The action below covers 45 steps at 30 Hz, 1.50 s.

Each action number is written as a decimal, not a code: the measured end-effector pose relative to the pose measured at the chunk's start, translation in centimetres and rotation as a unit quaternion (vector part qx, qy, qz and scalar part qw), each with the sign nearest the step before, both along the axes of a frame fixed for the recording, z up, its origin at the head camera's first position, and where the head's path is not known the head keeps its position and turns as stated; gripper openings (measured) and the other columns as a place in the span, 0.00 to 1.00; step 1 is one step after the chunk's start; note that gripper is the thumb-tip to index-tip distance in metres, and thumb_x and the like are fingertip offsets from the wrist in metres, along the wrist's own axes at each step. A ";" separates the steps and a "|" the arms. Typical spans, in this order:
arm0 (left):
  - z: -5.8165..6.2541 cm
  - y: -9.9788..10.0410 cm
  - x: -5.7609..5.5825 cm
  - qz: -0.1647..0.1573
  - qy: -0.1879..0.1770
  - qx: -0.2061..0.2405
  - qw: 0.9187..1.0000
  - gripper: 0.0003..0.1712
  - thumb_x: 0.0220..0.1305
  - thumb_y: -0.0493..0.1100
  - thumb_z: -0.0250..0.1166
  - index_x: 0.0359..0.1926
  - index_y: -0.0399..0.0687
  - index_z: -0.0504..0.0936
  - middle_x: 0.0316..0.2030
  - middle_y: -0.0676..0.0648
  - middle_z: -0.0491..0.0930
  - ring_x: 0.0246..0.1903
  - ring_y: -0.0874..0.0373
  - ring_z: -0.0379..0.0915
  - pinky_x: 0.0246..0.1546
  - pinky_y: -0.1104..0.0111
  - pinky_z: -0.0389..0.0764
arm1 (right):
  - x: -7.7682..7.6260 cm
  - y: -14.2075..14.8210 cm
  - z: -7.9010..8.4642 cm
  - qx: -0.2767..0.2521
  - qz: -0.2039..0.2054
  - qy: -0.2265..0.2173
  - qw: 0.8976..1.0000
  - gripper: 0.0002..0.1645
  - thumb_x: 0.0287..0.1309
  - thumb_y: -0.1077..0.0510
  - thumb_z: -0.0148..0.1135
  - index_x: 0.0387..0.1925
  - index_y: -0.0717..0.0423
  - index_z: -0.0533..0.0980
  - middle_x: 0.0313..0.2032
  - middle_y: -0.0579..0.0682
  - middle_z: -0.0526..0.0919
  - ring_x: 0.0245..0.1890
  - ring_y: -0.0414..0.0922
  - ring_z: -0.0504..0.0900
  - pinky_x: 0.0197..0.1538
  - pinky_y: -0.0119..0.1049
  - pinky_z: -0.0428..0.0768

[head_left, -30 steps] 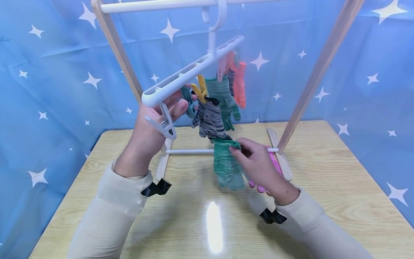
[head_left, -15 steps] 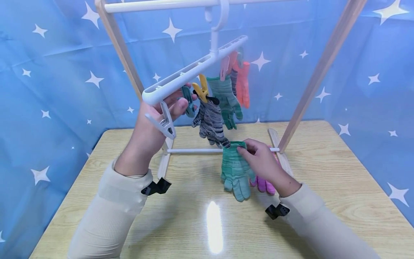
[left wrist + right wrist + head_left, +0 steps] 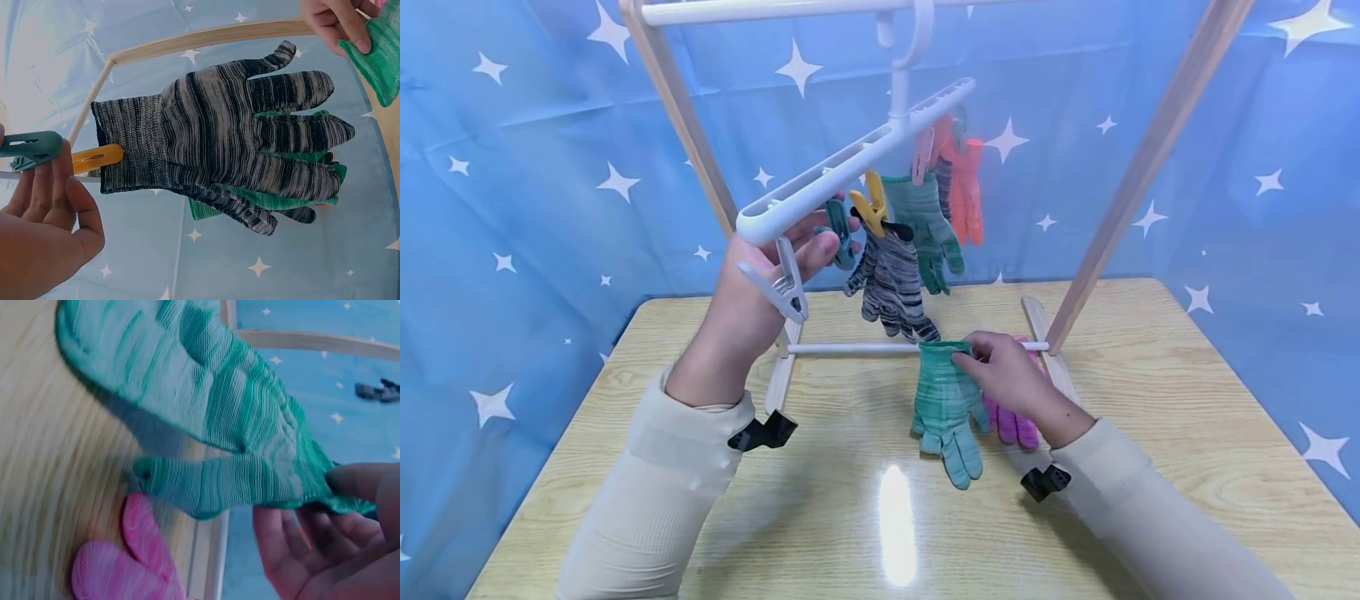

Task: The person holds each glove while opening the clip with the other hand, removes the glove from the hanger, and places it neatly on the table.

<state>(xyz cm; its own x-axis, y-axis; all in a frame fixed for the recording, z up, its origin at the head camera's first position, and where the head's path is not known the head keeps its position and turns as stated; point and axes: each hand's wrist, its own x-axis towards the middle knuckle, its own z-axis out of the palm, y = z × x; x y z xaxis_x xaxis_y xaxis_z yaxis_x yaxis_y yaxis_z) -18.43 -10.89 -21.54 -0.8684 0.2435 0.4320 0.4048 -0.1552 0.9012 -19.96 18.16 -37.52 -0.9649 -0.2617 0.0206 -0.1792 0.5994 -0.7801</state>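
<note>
My right hand [image 3: 1011, 375] pinches the cuff of a green striped knit glove [image 3: 946, 400], which hangs fingers down above the table. In the right wrist view, thumb and fingers grip the green glove [image 3: 237, 406] at its cuff. My left hand [image 3: 775, 267] is raised under the near end of a white hanger [image 3: 850, 158], its fingers around a dark teal clothespin [image 3: 37, 145]. Beside it, a yellow clothespin [image 3: 871, 204] holds a black-and-grey striped glove [image 3: 212, 125] by the cuff. A pale grey clothespin [image 3: 778, 283] hangs in front of my left hand.
Farther along the hanger hang another green glove [image 3: 925, 229] and an orange glove [image 3: 966, 192]. The hanger hooks on a white rod [image 3: 760, 10] of a wooden rack [image 3: 681, 117]. Pink gloves [image 3: 1017, 425] lie on the table [image 3: 820, 517] behind my right hand.
My right hand has moved slightly right and down with the green glove, away from the striped glove. The green glove now hangs unfolded with its fingers showing. My left hand stays nearly still.
</note>
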 end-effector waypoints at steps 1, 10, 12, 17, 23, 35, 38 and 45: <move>-0.1 0.0 0.0 0.003 -0.003 -0.004 1.000 0.32 0.61 0.50 0.72 0.64 0.48 0.76 0.53 0.44 0.82 0.54 0.49 0.77 0.60 0.60 0.75 | -0.1 0.0 -0.1 0.002 0.002 -0.001 1.000 0.14 0.71 0.56 0.57 0.28 0.56 0.71 0.18 0.47 0.64 0.17 0.42 0.65 0.24 0.35 0.69; -1.8 -1.5 -0.2 0.056 -0.002 -0.070 0.996 0.22 0.69 0.37 0.62 0.63 0.45 0.76 0.49 0.44 0.82 0.51 0.52 0.81 0.53 0.65 0.80 | -0.8 0.4 -1.0 0.071 0.033 -0.017 0.997 0.24 0.70 0.55 0.58 0.19 0.52 0.59 0.21 0.47 0.63 0.16 0.42 0.59 0.25 0.37 0.65; -2.8 -2.2 -0.4 0.083 0.013 -0.056 0.995 0.18 0.69 0.37 0.60 0.59 0.45 0.78 0.48 0.47 0.82 0.50 0.53 0.81 0.53 0.67 0.81 | -0.9 0.5 -1.2 0.082 0.041 -0.020 0.996 0.25 0.70 0.56 0.58 0.19 0.52 0.59 0.18 0.46 0.61 0.15 0.42 0.60 0.25 0.37 0.66; -5.9 -3.7 -1.4 0.209 0.090 -0.010 0.974 0.10 0.67 0.33 0.61 0.48 0.45 0.82 0.40 0.55 0.82 0.44 0.59 0.79 0.49 0.72 0.78 | -1.1 0.8 -1.8 0.093 0.057 -0.034 0.993 0.23 0.71 0.57 0.58 0.20 0.51 0.60 0.15 0.44 0.60 0.14 0.42 0.62 0.24 0.36 0.67; -9.3 -5.0 -2.3 0.374 0.106 -0.009 0.921 0.11 0.66 0.33 0.60 0.48 0.44 0.80 0.44 0.56 0.77 0.47 0.60 0.72 0.47 0.70 0.69 | -1.4 0.8 -2.0 0.097 0.060 -0.042 0.993 0.20 0.72 0.57 0.55 0.22 0.52 0.65 0.15 0.45 0.64 0.15 0.42 0.65 0.25 0.36 0.69; -13.2 -6.7 -4.4 0.401 -0.029 -0.075 0.912 0.41 0.67 0.34 0.58 0.77 0.54 0.53 0.74 0.50 0.57 0.73 0.59 0.53 0.69 0.61 0.57 | -1.7 0.6 -2.8 0.056 0.046 -0.109 0.991 0.12 0.76 0.58 0.49 0.49 0.63 0.73 0.14 0.54 0.78 0.12 0.49 0.80 0.20 0.42 0.81; -13.5 -6.8 -4.5 0.366 -0.053 -0.099 0.924 0.42 0.69 0.38 0.58 0.78 0.59 0.49 0.75 0.51 0.55 0.74 0.59 0.52 0.72 0.58 0.56 | -1.8 0.6 -2.9 0.046 0.045 -0.113 0.991 0.14 0.77 0.58 0.46 0.54 0.63 0.71 0.14 0.55 0.79 0.12 0.49 0.80 0.20 0.43 0.82; -14.0 -6.8 -4.8 0.326 -0.070 -0.118 0.935 0.39 0.73 0.41 0.55 0.79 0.60 0.49 0.73 0.47 0.60 0.74 0.55 0.56 0.73 0.53 0.57 | -1.8 0.3 -3.5 0.040 0.040 -0.118 0.991 0.17 0.76 0.59 0.48 0.59 0.62 0.70 0.18 0.55 0.80 0.11 0.47 0.79 0.19 0.43 0.81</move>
<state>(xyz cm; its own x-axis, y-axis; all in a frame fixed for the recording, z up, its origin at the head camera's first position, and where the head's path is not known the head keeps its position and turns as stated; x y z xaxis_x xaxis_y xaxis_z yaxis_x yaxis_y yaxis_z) -23.22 -17.70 -35.58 -0.9094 -0.2840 0.3040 0.2193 0.2938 0.9304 -21.74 18.46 -41.07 -0.9169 -0.3285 -0.2267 -0.0465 0.6522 -0.7567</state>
